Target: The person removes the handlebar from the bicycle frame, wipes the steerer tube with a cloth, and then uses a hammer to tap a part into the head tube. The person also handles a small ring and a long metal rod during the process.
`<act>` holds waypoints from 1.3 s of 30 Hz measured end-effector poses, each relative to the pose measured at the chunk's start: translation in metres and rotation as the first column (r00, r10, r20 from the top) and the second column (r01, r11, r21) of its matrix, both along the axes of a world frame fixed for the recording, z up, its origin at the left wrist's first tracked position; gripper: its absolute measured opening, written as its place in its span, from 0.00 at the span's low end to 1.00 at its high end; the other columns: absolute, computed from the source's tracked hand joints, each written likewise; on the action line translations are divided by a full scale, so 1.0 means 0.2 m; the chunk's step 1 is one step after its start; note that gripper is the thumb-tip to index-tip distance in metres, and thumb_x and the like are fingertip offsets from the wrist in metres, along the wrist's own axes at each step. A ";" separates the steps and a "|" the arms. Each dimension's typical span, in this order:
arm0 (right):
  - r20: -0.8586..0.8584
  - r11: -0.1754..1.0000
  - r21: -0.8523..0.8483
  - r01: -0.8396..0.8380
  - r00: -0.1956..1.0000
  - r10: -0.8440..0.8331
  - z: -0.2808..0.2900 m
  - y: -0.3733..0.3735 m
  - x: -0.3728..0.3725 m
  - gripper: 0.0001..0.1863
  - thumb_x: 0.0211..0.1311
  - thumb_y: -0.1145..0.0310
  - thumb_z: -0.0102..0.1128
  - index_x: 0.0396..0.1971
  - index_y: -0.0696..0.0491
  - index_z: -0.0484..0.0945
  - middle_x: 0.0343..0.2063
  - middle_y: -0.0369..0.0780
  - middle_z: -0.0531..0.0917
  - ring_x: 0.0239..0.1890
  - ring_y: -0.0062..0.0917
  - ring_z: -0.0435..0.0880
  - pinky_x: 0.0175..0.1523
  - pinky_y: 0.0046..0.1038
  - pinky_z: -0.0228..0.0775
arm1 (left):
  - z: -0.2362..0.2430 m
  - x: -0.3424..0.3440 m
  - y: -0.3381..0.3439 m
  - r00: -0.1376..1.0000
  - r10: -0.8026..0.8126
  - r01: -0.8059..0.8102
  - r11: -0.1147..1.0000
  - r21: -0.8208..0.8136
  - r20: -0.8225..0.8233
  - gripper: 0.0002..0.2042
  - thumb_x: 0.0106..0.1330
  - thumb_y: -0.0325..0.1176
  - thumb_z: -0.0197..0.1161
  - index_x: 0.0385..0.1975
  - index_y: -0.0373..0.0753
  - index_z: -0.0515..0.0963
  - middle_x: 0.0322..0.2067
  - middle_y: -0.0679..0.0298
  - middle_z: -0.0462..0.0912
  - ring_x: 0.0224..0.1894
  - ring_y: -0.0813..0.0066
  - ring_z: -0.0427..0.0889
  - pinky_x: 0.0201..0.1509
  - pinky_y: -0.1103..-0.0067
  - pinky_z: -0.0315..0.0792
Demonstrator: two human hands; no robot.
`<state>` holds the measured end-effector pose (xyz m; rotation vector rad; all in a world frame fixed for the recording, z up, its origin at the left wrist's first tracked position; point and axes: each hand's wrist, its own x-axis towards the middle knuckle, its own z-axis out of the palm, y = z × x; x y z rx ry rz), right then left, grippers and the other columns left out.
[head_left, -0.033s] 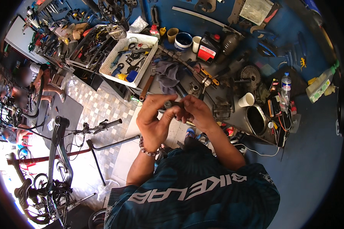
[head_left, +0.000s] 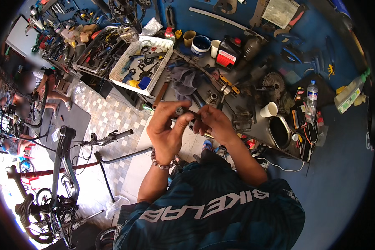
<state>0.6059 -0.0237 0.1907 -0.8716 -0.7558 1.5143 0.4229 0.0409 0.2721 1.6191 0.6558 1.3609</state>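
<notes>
Both hands, left hand (head_left: 167, 127) and right hand (head_left: 214, 123), fingers pinching a small dark part (head_left: 187, 113), hover just beyond the crowded worktop (head_left: 254, 125) edge, above open floor.

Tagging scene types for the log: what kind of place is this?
Most likely a bicycle repair workshop. A cluttered workbench carries a white basket of tools and a cassette sprocket, and a bicycle stands on the tiled floor. Both hands, left hand and right hand, hold a small metal part.

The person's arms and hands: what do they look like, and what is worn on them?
Both forearms are bare, with no gloves on the left hand or the right hand. A beaded bracelet circles the left wrist. Short sleeves of a dark teal patterned shirt with pale lettering cover the upper arms.
</notes>
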 end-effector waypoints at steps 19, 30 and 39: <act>0.098 0.934 0.078 -0.350 0.935 0.342 0.17 -0.11 -0.01 0.13 0.79 0.59 0.63 0.44 0.54 0.74 0.32 0.40 0.90 0.34 0.20 0.88 0.38 0.22 0.74 | -0.01 -0.01 0.04 0.941 -0.030 0.133 0.948 -0.288 0.337 0.08 0.70 0.23 0.73 0.44 0.30 0.82 0.49 0.58 0.89 0.42 0.83 0.81 0.47 0.84 0.76; 0.096 0.899 0.102 -0.426 0.903 0.418 0.18 -0.13 -0.04 0.15 0.84 0.60 0.54 0.49 0.59 0.77 0.37 0.42 0.91 0.38 0.22 0.90 0.43 0.24 0.77 | 0.01 0.00 0.00 0.966 0.010 0.069 0.953 -0.294 0.259 0.14 0.64 0.23 0.79 0.46 0.31 0.84 0.31 0.71 0.84 0.31 0.91 0.79 0.35 0.90 0.72; 0.180 0.884 0.101 -0.456 0.882 0.435 0.18 -0.14 -0.05 0.18 0.86 0.59 0.49 0.51 0.60 0.78 0.39 0.41 0.91 0.39 0.22 0.90 0.42 0.22 0.77 | 0.03 0.01 -0.02 0.971 0.024 0.048 0.955 -0.294 0.236 0.14 0.63 0.23 0.80 0.45 0.31 0.82 0.30 0.70 0.85 0.30 0.91 0.78 0.35 0.90 0.72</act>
